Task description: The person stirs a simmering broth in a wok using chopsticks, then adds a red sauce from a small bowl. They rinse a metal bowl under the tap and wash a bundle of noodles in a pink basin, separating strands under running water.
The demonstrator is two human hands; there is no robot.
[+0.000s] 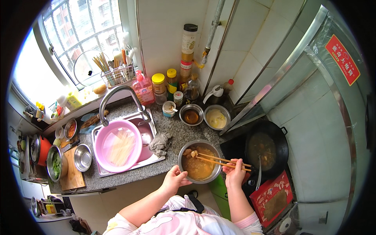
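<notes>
My left hand (175, 178) grips the near left rim of a steel bowl (216, 172) at the counter's front edge. Brownish soup with chunks (199, 166) fills much of the bowl. In my right hand (236, 173) is a pair of wooden chopsticks (223, 162), reaching over the bowl's right rim. Their tips are at a pale chunk of food (194, 153) near the bowl's far left side; whether they pinch it, I cannot tell. To the right, a black wok (282, 152) holds similar soup and a metal ladle (259, 173).
A pink basin (100, 158) with noodles in water stands over the sink (154, 127). Behind my bowl are two smaller steel bowls (191, 124) (217, 128). A grey rag (160, 144) lies by the sink. A cutting board (72, 179) and a knife (71, 145) are at left.
</notes>
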